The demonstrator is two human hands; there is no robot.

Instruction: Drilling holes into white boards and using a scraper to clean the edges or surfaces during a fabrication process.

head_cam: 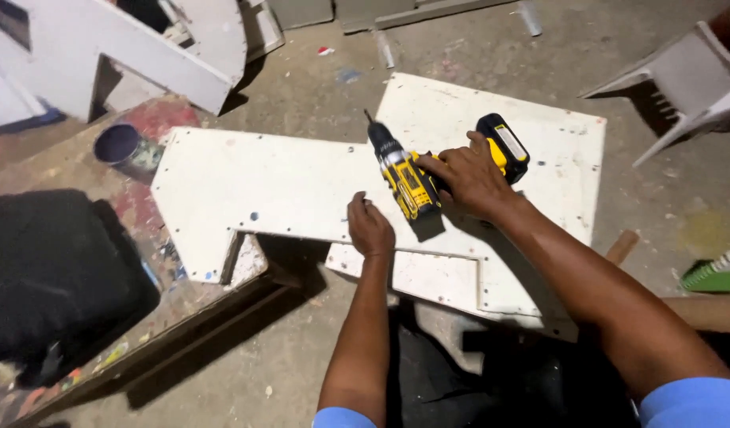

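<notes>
One cordless drill (428,170), yellow and black, lying on its side on one white painted panel (262,186). Bit points up and left, away from the person; battery end sits to the right.

Two hands in view, both the person's own. Right hand (468,178) wrapped around the drill's grip, fingers curled shut on it, wrist coming in from the lower right. Left hand (369,228) just left of and below the drill, close to it but not touching; fingers loosely bent, palm down, fingertips resting on the panel near its lower edge.

The panel is an irregular cut shape with small holes along its borders. It spans from a paint-stained surface (155,261) at the left hand's far left to the concrete floor (317,79) side.

One open paint can (127,149) far left of the left hand, on that surface. One white plastic chair (682,87), tipped, well beyond the right hand, upper right.
</notes>
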